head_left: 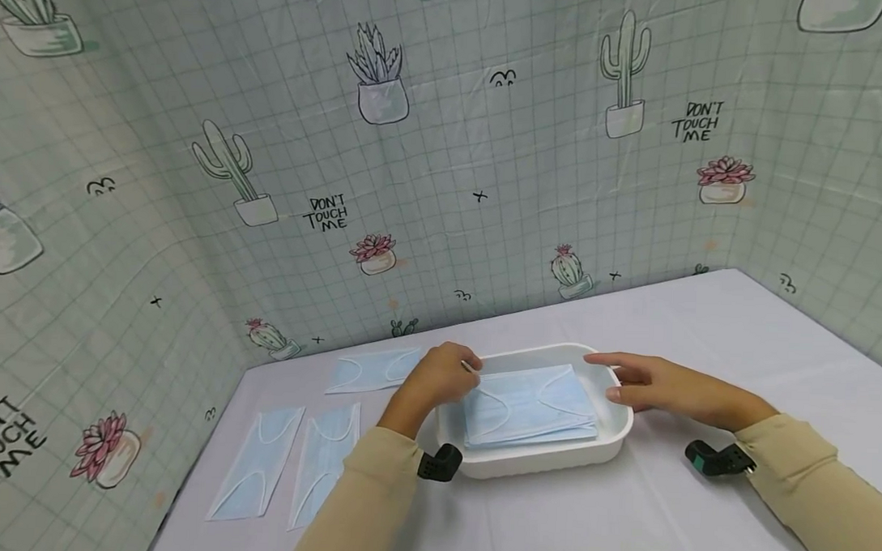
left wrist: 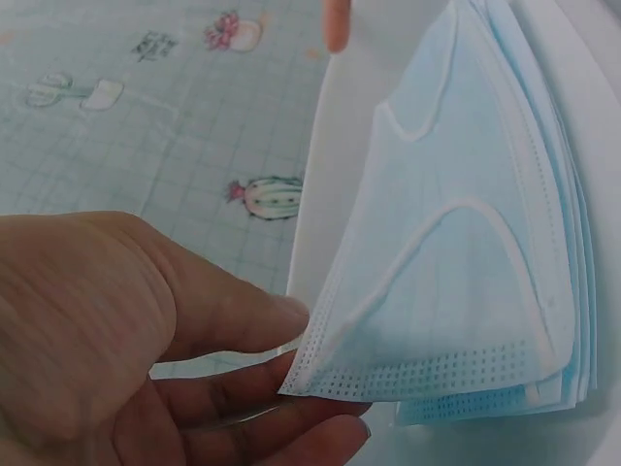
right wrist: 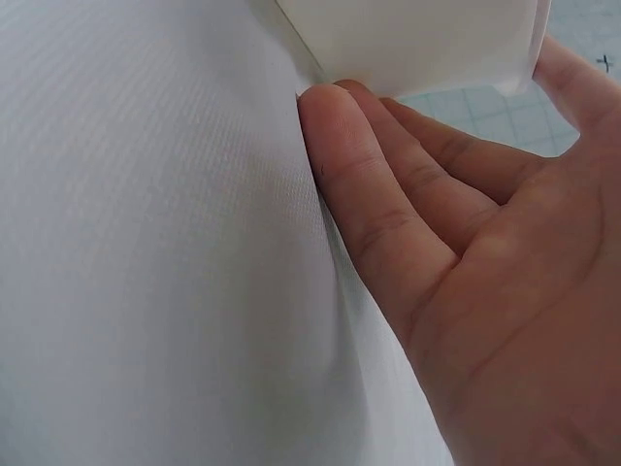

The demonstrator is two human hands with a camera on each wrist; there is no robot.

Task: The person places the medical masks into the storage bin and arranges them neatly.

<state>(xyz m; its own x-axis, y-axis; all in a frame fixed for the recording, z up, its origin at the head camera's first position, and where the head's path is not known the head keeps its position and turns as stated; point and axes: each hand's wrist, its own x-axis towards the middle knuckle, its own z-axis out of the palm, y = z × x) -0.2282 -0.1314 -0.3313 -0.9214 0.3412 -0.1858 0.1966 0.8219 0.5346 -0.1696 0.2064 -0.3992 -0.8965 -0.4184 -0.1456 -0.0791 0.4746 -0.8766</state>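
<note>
In the head view a white plastic tray [head_left: 529, 467] holds a stack of light blue face masks [head_left: 527, 404] with white ear loops. My left hand [head_left: 441, 377] is at the tray's left end. In the left wrist view its thumb and fingers pinch the corner of the top mask [left wrist: 437, 282]; more masks lie beneath it. My right hand [head_left: 659, 388] rests against the tray's right end with its fingers fairly straight. From the right wrist, several fingertips [right wrist: 335, 121] show low beside the tray wall [right wrist: 427, 44], close to the white cloth.
Left of the tray lie three separate masks: one at the back [head_left: 372, 370], one at far left [head_left: 259, 464], another beside it [head_left: 325, 458]. A white cloth [head_left: 549, 522] covers the table. Patterned curtains [head_left: 445, 146] rise behind and at both sides.
</note>
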